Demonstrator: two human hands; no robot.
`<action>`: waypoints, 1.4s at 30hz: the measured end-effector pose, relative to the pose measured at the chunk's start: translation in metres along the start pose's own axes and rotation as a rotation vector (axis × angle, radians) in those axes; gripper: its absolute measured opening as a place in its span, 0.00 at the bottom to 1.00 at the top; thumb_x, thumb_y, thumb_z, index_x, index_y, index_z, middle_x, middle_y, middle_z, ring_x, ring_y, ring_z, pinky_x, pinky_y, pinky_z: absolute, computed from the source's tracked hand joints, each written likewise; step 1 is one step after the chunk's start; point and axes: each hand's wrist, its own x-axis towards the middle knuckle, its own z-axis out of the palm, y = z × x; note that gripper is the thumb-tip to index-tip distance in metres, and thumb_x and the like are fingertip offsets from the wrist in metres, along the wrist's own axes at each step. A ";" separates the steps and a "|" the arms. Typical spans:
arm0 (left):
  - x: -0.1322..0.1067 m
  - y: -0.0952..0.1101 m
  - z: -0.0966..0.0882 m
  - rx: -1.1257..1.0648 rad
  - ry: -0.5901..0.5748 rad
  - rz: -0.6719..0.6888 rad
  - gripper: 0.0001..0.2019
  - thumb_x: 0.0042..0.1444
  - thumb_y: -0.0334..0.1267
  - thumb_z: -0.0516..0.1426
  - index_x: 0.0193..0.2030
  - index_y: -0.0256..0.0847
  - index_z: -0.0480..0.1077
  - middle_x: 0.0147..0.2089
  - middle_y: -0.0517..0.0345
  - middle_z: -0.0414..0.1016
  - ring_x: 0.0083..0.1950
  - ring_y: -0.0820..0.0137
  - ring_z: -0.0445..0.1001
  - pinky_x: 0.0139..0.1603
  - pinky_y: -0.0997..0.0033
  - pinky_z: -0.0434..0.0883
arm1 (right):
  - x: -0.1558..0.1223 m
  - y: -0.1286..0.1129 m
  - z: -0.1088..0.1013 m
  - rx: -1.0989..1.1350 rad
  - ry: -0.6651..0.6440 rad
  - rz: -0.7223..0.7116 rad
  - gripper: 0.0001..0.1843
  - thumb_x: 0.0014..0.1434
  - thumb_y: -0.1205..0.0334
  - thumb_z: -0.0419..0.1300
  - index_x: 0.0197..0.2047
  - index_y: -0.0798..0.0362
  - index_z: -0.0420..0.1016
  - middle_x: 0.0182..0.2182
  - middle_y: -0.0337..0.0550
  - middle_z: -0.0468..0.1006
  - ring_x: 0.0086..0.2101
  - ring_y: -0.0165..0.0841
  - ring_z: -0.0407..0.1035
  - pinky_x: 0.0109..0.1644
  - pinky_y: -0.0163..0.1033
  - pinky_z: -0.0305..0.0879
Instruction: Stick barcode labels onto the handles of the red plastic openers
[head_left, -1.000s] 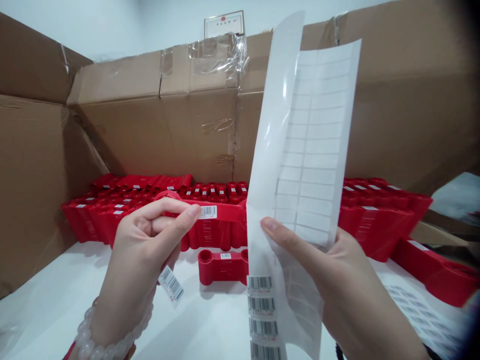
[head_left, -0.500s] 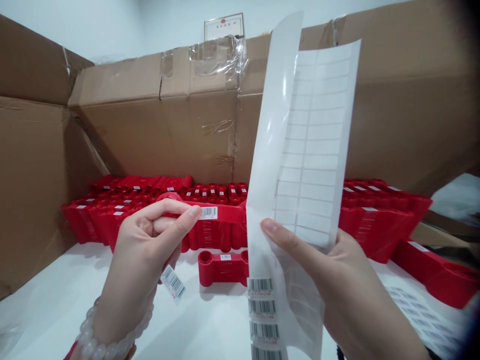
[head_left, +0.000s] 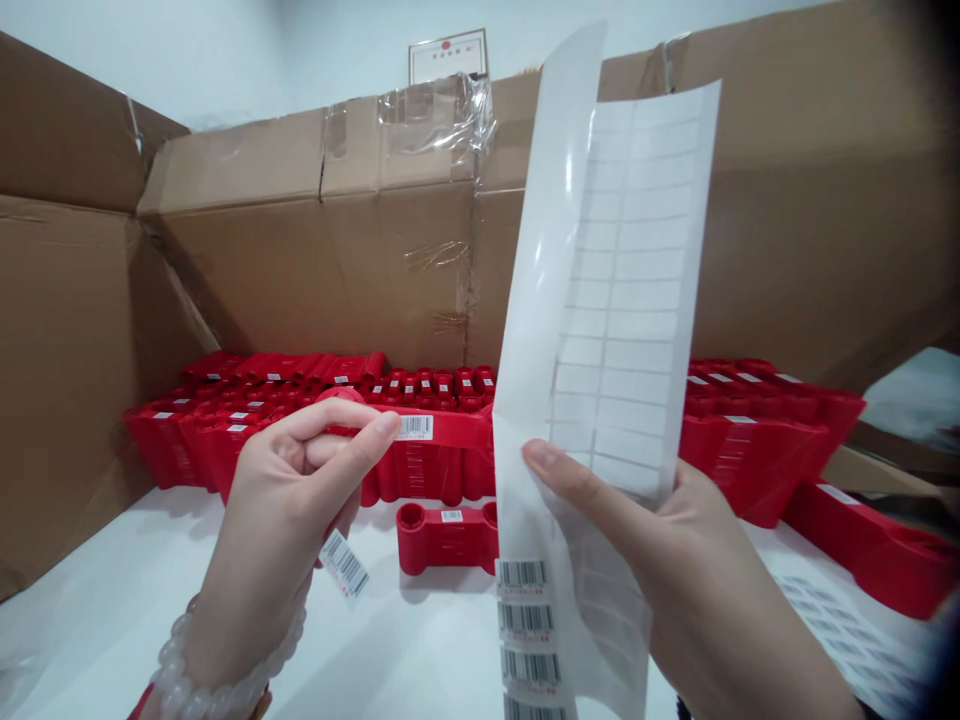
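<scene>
Here's the left hand pinching a red plastic spool, thumb right up by its barcode sticker, and a loose barcode sticker dangles just under the hand. The right hand grips a long sheet of labels, held upright. Between the hands sits a second red spool on the tabletop, more red spools lined up behind it, against a cardboard box.
</scene>
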 end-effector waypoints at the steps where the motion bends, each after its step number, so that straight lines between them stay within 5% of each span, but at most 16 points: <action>1: 0.000 0.000 0.000 -0.002 -0.002 -0.001 0.16 0.55 0.52 0.64 0.31 0.41 0.70 0.14 0.67 0.48 0.18 0.82 0.43 0.17 0.80 0.45 | 0.000 0.000 0.000 0.004 0.004 0.006 0.33 0.42 0.45 0.75 0.51 0.45 0.79 0.39 0.45 0.82 0.32 0.47 0.78 0.29 0.44 0.78; 14: -0.001 0.003 0.003 -0.044 0.015 -0.037 0.17 0.53 0.52 0.65 0.30 0.40 0.70 0.15 0.67 0.47 0.20 0.81 0.43 0.18 0.79 0.46 | 0.000 -0.001 0.001 0.014 -0.043 -0.018 0.31 0.47 0.46 0.73 0.54 0.44 0.77 0.45 0.46 0.81 0.40 0.51 0.78 0.36 0.51 0.79; 24: -0.004 0.005 0.009 0.071 0.125 0.050 0.17 0.52 0.52 0.65 0.31 0.39 0.73 0.15 0.67 0.51 0.19 0.81 0.49 0.17 0.82 0.52 | -0.008 -0.006 0.004 -0.053 0.038 -0.020 0.32 0.44 0.45 0.74 0.51 0.49 0.79 0.37 0.47 0.82 0.33 0.49 0.78 0.33 0.47 0.78; 31: -0.004 0.004 0.014 0.147 0.186 0.090 0.20 0.53 0.53 0.64 0.28 0.39 0.63 0.15 0.68 0.52 0.19 0.81 0.49 0.17 0.82 0.53 | -0.010 -0.008 0.006 -0.035 0.065 -0.020 0.27 0.39 0.52 0.76 0.43 0.51 0.81 0.39 0.49 0.82 0.36 0.51 0.78 0.35 0.46 0.79; 36: 0.007 0.004 0.006 0.151 0.307 0.098 0.27 0.47 0.57 0.67 0.34 0.43 0.56 0.17 0.70 0.59 0.18 0.79 0.55 0.16 0.84 0.55 | -0.010 -0.005 0.001 -0.020 0.068 -0.006 0.32 0.40 0.51 0.76 0.49 0.48 0.79 0.42 0.49 0.82 0.37 0.51 0.78 0.35 0.47 0.79; 42: 0.018 0.005 -0.021 0.072 0.253 0.077 0.29 0.57 0.70 0.48 0.47 0.45 0.63 0.15 0.65 0.61 0.18 0.72 0.62 0.19 0.76 0.62 | 0.003 -0.001 0.001 0.071 0.009 0.072 0.35 0.47 0.49 0.74 0.57 0.46 0.75 0.47 0.48 0.80 0.43 0.49 0.77 0.38 0.44 0.79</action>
